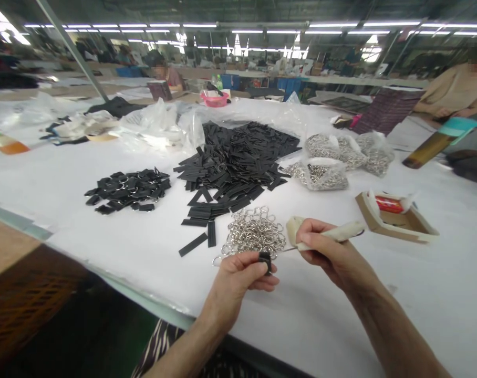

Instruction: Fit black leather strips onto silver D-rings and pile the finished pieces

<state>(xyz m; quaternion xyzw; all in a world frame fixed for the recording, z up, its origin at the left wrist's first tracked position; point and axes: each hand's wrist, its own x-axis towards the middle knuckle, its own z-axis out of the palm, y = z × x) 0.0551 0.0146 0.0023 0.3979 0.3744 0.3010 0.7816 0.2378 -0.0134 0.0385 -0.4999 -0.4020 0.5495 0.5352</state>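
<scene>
My left hand (242, 275) is closed, pinching a small folded black strip (265, 258) between thumb and fingers at the near edge of the metal ring pile. Whether a ring sits inside the fold is hidden by my fingers. To its right, my right hand (333, 249) grips a cream-coloured hand tool (343, 231); its thin needle-like tip points left towards the black strip, a small gap apart. Silvery metal rings (256, 231) lie heaped just beyond my left hand. Behind them spreads a big pile of flat black strips (238, 157).
At left lies a smaller heap of folded black pieces with rings (130, 189). Clear bags of rings (325, 173) stand at right, near an open cardboard box (398, 218) holding a red roll. A bottle (439, 142) lies farther right. Another person (457, 89) sits across the table (144, 252).
</scene>
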